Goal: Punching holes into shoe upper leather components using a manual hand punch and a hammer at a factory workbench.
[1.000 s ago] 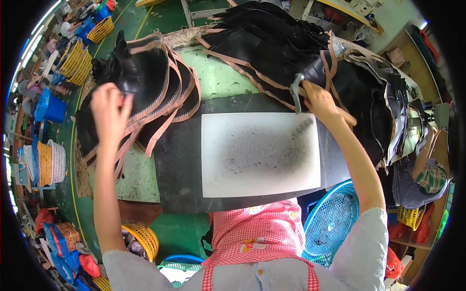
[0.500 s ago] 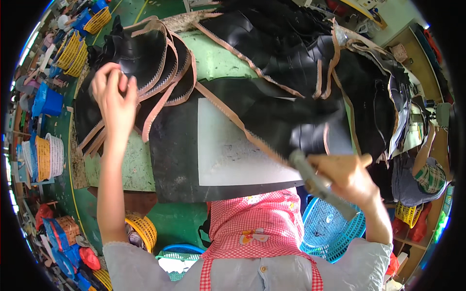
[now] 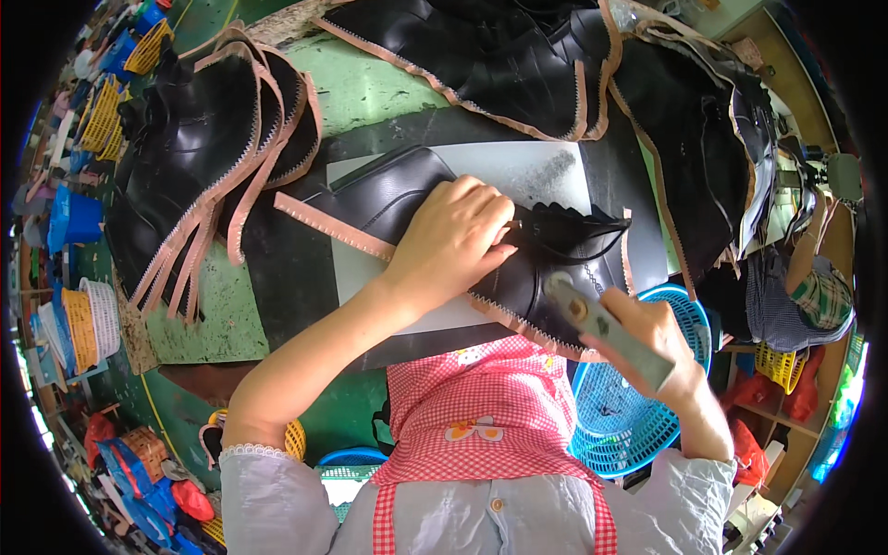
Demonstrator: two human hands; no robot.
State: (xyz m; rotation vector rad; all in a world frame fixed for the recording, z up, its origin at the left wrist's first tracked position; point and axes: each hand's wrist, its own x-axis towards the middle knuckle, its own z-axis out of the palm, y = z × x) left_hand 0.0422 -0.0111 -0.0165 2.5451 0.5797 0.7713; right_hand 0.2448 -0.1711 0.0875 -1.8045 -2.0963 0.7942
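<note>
Hammer [image 3: 610,335] and black piece [image 3: 398,190] now sit together in the middle of the table [image 3: 222,319]. Half a second ago the left hand [image 3: 453,236] was over by the left-hand pile [image 3: 199,129], and the piece was only part way over the white board [image 3: 550,171]; now it lies across that board, with the left hand on it. That leaves the piece within reach of both hands, apparently steadied by the left.

The left hand's fingers are curled nearly closed beside the scalloped edge; whether they pinch the piece or only press on it, I cannot tell. The right hand [image 3: 661,338] is wrapped round the hammer, whose metal head tilts over the piece's right part; contact is unclear. A pink zigzag-edged strip [image 3: 333,227] runs along the near edge.
</note>
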